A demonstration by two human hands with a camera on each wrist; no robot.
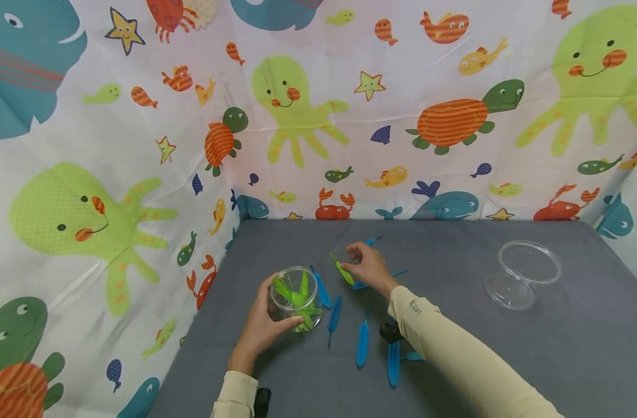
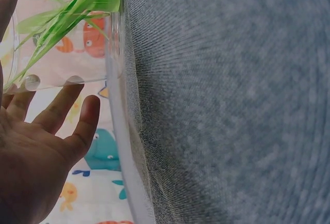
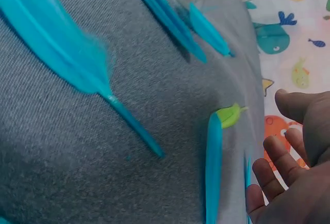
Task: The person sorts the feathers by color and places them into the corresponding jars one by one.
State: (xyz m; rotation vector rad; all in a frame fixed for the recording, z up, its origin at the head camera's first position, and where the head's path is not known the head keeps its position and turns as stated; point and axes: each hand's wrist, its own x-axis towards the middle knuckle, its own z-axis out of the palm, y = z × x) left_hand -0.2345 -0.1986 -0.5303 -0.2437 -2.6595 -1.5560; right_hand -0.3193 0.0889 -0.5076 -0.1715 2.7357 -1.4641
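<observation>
My left hand (image 1: 263, 328) grips a clear plastic jar (image 1: 318, 318) from its left side, thumb in front and fingers around the back. Several green feathers (image 1: 297, 297) stand inside the jar; the left wrist view shows these green feathers (image 2: 67, 22) through the wall. My right hand (image 1: 369, 267) hovers beside a single green feather (image 1: 346, 275) that lies by a blue feather. In the right wrist view, the fingers (image 3: 278, 157) are loosely bent, with a gap between them and the green feather (image 3: 229, 115). Nothing shows in that hand.
Several blue feathers lie scattered on the grey tabletop (image 1: 454, 249), among them one blue feather (image 1: 362, 345) near the middle and another blue feather (image 1: 394, 364) by the right sleeve. A second clear container (image 1: 511, 292) stands at the right. Printed curtains (image 1: 318, 116) border the table.
</observation>
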